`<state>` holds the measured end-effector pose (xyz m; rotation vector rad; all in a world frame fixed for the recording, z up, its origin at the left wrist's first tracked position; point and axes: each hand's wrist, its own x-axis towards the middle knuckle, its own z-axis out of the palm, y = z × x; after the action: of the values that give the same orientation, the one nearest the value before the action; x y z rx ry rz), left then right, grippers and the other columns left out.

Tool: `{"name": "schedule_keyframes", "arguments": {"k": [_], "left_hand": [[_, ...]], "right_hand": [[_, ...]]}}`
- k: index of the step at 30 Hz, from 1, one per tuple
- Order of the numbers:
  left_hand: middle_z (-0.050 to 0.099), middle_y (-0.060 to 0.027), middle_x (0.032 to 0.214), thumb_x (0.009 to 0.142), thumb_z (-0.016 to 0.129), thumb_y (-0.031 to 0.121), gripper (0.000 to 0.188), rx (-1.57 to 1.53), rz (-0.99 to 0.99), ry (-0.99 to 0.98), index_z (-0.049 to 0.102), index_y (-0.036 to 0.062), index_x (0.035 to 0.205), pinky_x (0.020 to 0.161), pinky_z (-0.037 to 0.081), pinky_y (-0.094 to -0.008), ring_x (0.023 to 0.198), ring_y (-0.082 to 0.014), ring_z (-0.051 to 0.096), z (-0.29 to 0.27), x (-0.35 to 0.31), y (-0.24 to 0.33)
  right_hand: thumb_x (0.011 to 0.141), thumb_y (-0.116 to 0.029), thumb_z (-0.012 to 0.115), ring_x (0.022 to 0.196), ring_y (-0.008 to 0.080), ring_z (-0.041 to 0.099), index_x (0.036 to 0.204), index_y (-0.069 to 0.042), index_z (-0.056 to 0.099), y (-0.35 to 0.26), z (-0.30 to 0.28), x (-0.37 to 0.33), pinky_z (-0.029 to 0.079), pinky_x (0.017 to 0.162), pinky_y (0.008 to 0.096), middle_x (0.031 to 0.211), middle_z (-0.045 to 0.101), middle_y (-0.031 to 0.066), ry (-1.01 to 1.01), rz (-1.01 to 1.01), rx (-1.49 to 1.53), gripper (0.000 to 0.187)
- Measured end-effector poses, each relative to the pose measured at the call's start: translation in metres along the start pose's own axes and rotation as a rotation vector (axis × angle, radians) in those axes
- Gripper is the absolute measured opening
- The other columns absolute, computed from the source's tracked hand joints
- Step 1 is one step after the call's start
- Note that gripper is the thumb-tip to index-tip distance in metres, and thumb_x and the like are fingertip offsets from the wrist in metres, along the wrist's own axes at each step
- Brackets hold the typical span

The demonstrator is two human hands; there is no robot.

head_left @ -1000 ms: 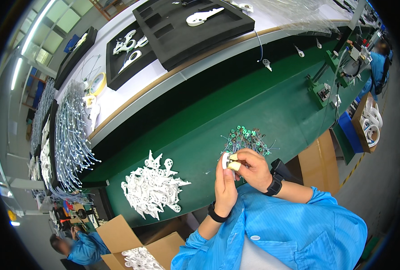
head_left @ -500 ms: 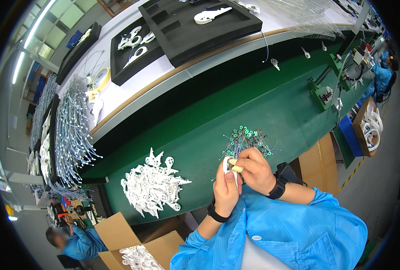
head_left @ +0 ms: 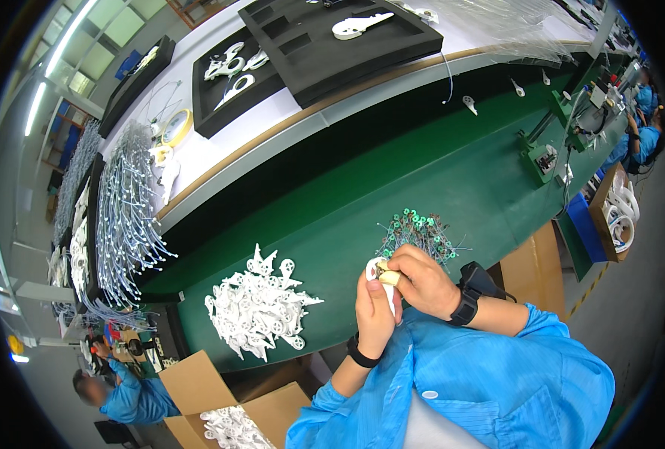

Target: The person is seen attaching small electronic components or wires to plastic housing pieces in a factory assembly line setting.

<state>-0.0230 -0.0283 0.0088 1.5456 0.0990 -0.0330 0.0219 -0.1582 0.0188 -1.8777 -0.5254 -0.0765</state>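
Observation:
My left hand (head_left: 374,320) grips a white plastic part (head_left: 373,267) with a round, open head and a narrow tail, held up in front of my chest. Against that head my right hand (head_left: 428,286) is closed in a pinch, its thumb and forefinger wearing yellowish finger covers. Whatever lies between those fingertips is too small and covered to name. Just beyond my hands is a heap of small wired components (head_left: 416,229) with green rings and thin leads. Farther left on the green table lies a large pile of similar white plastic parts (head_left: 257,305).
The green worktop (head_left: 332,247) runs under a raised shelf carrying black foam trays (head_left: 347,63). Bundles of thin wires (head_left: 123,209) hang at the shelf's left. A cardboard box (head_left: 198,385) of white parts stands lower left. A green bench machine (head_left: 538,157) sits right; other people work nearby.
The view has shifted slightly, so the bench appears a little farther right. My left hand has tilted the white part a bit; the right fingers remain pinched at its head.

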Motion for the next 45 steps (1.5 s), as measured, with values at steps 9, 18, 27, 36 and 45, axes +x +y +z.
{"name": "schedule_keyframes", "arguments": {"k": [9, 18, 27, 36, 45], "left_hand": [[0.049, -0.0051, 0.063, 0.101, 0.023, 0.050, 0.054, -0.589, -0.245, -0.042, 0.046, 0.0021, 0.113, 0.036, 0.032, -0.0204, 0.040, -0.0085, 0.040, -0.022, 0.001, 0.012], [0.051, -0.0037, 0.062, 0.101, 0.025, 0.049, 0.055, -0.305, -0.097, 0.011, 0.047, 0.0005, 0.117, 0.032, 0.031, -0.0204, 0.039, -0.0073, 0.042, -0.024, -0.002, 0.006], [0.051, -0.0006, 0.062, 0.104, 0.029, 0.036, 0.041, -0.218, -0.214, 0.088, 0.049, 0.0028, 0.117, 0.036, 0.034, -0.0204, 0.042, -0.0062, 0.042, -0.039, -0.002, -0.036], [0.065, -0.0134, 0.070, 0.096, 0.031, 0.060, 0.072, -0.142, -0.577, 0.134, 0.025, 0.0035, 0.140, 0.035, 0.043, -0.0238, 0.042, -0.0152, 0.057, -0.122, 0.020, -0.084], [0.057, -0.0274, 0.104, 0.081, 0.068, 0.017, 0.045, 1.118, -0.043, 0.427, 0.054, -0.0069, 0.117, 0.088, 0.041, -0.0495, 0.099, -0.0425, 0.052, -0.277, 0.108, -0.230]], "right_hand": [[0.085, 0.001, 0.059, 0.087, 0.0285, 0.058, 0.107, 0.004, 0.058, -0.019, -0.016, 0.010, 0.049, 0.075, 0.0326, 0.099, 0.055, 0.0147, -0.049, 0.028, 0.047, 0.022], [0.080, 0.000, 0.061, 0.088, 0.0302, 0.057, 0.104, 0.002, 0.060, -0.021, 0.000, 0.018, 0.048, 0.078, 0.0364, 0.096, 0.056, 0.0139, -0.137, -0.066, -0.043, 0.024], [0.078, 0.000, 0.063, 0.085, 0.0316, 0.058, 0.098, 0.001, 0.062, 0.032, 0.056, 0.006, 0.049, 0.072, 0.0372, 0.092, 0.056, 0.0138, -0.166, 0.030, -0.111, 0.020], [0.080, -0.013, 0.068, 0.067, 0.0157, 0.062, 0.099, 0.002, 0.057, 0.119, 0.114, 0.039, 0.050, 0.061, 0.0293, 0.078, 0.064, 0.0094, -0.242, 0.484, 0.085, 0.026], [0.082, -0.013, 0.069, 0.073, 0.0130, 0.060, 0.108, 0.000, 0.056, 0.145, 0.002, 0.072, 0.048, 0.064, 0.0281, 0.091, 0.063, 0.0067, 0.484, 0.595, -0.198, 0.031]]}}
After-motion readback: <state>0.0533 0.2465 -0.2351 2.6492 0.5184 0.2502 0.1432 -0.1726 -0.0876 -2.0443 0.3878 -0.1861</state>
